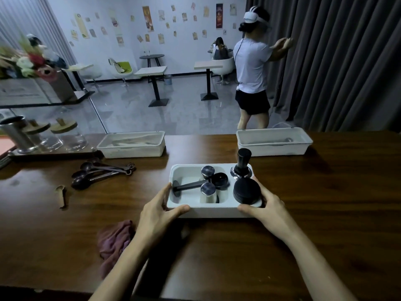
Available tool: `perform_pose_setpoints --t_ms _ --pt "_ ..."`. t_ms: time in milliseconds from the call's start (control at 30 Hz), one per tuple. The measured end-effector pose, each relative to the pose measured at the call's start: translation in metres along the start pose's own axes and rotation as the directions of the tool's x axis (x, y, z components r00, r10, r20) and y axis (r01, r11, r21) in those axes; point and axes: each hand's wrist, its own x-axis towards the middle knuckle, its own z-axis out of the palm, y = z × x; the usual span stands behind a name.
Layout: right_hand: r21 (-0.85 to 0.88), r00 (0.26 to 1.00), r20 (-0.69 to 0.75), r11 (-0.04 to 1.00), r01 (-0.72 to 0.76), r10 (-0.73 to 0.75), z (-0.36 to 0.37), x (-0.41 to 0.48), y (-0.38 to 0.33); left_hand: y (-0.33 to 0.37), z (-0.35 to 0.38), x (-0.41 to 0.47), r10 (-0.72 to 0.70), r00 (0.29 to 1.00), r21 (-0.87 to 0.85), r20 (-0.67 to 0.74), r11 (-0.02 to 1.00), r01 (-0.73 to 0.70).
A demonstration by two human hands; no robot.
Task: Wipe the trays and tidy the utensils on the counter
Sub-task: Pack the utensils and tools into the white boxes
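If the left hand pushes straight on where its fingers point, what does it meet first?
The white tray, at its left wall: the left hand grips that end. Past the wall, probably the lying tamper.

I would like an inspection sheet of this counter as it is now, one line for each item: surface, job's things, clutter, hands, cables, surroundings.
Surface: dark glossy wooden counter.
Job's things: white tray with an upright tamper, a black puck and loose tamper parts; reddish cloth crumpled near the left forearm; measuring spoons and wooden scoop lying loose at left; two lidded white boxes at the far edge.
Clutter: glass jars and a steel canister, far left.
Hands: left hand and right hand each grip a near corner of the tray.
Cables: one wire down a standing person's back, beyond the counter.
Surroundings: café tables, chairs, grey curtain.
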Motion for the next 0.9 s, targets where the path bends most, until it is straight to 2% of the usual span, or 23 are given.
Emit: perform_pose_setpoints --t_ms 167,300,467,700,900 --pt "-0.017 0.998 -0.022 0.998 0.066 -0.066 0.011 0.052 -0.03 0.003 -0.027 0.047 0.062 0.998 -0.014 0.0 0.998 -0.062" --pt "-0.061 0.996 -0.05 0.996 0.067 -0.07 0.018 0.098 -0.047 0.009 -0.043 0.096 0.13 0.991 -0.007 0.016 0.992 -0.13" --pt "-0.012 0.997 -0.07 0.999 0.037 -0.038 0.031 0.144 -0.051 0.012 -0.045 0.154 0.149 0.986 0.025 0.071 0.988 -0.151" --pt "0.068 0.994 -0.105 0.997 0.019 -0.012 0.047 0.183 -0.028 -0.003 -0.019 0.195 0.079 0.99 -0.001 0.113 0.997 -0.08" --pt "0.156 0.995 -0.1 0.987 0.027 -0.011 0.054 0.208 -0.018 -0.014 0.0 0.214 0.008 0.999 -0.051 0.044 0.999 -0.006"
